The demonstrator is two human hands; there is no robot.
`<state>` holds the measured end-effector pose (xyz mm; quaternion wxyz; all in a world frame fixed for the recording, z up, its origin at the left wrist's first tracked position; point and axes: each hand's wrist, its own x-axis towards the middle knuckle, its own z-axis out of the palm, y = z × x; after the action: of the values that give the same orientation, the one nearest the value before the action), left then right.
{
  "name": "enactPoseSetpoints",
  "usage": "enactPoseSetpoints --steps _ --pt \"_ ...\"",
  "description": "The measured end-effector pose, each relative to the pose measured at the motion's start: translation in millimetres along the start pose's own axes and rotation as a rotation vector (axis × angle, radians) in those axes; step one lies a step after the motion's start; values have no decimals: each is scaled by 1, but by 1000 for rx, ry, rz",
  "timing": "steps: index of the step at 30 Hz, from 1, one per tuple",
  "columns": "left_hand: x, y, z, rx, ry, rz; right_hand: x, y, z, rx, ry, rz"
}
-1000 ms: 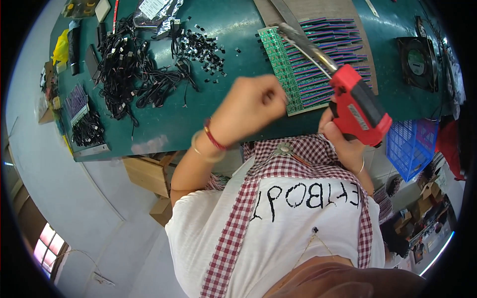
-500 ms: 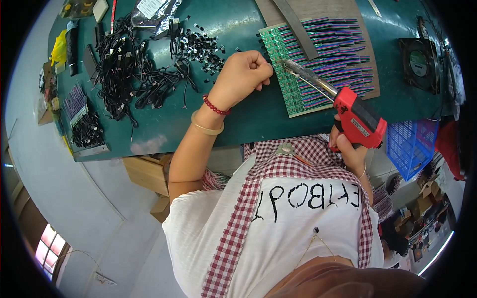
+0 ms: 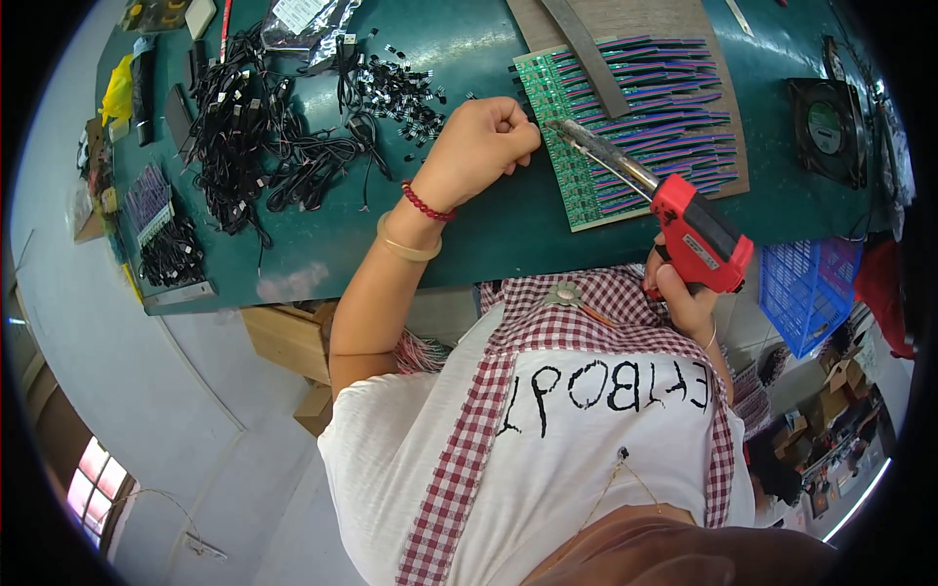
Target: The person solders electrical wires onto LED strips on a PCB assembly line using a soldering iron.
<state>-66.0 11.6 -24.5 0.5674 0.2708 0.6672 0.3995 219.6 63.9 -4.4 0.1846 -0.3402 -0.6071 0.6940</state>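
Note:
My right hand [image 3: 684, 301] grips the handle of a red and black soldering gun [image 3: 699, 232], whose tip rests at or just above a green circuit board panel [image 3: 575, 195]. Rows of multicoloured ribbon wires [image 3: 679, 115] run rightward from this panel. At its left edge, my left hand [image 3: 481, 148] is closed in a pinch, fingers curled; whatever lies between them is hidden. A flat grey metal bar [image 3: 591, 63] lies across the wires. Small black connectors jut from the panel's upper left edge.
Loose small black-and-white connectors [image 3: 401, 98] and tangled black USB cables [image 3: 230, 146] cover the left of the green table [image 3: 469, 239]. A black fan [image 3: 826, 129] stands at the right. Below it hangs a blue plastic basket [image 3: 796, 293]. A brown backing sheet [image 3: 735, 176] lies under the wires.
The soldering gun has shifted slightly left, its tip staying over the panel. My left hand has moved a little to the right, still pinched.

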Motion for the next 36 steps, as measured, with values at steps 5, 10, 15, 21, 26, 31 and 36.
enactPoseSetpoints --steps 5,10,15,21,26,31,36 --pt "1 -3 0 -9 22 19 2 -4 0 -66 -9 7" --pt "1 -3 0 -11 48 40 1 -5 4 -66 9 -4" --pt "1 -2 0 -18 41 25 -8 3 6 37 82 -23" --pt "1 -3 0 -26 45 21 0 -5 4 182 20 -21" --pt "2 -3 1 -42 40 25 -1 -3 7 124 70 45" --pt "1 -3 0 -48 34 35 -3 0 6 105 48 -3" --pt "2 -6 1 -3 49 43 -5 -10 8 169 110 -6"
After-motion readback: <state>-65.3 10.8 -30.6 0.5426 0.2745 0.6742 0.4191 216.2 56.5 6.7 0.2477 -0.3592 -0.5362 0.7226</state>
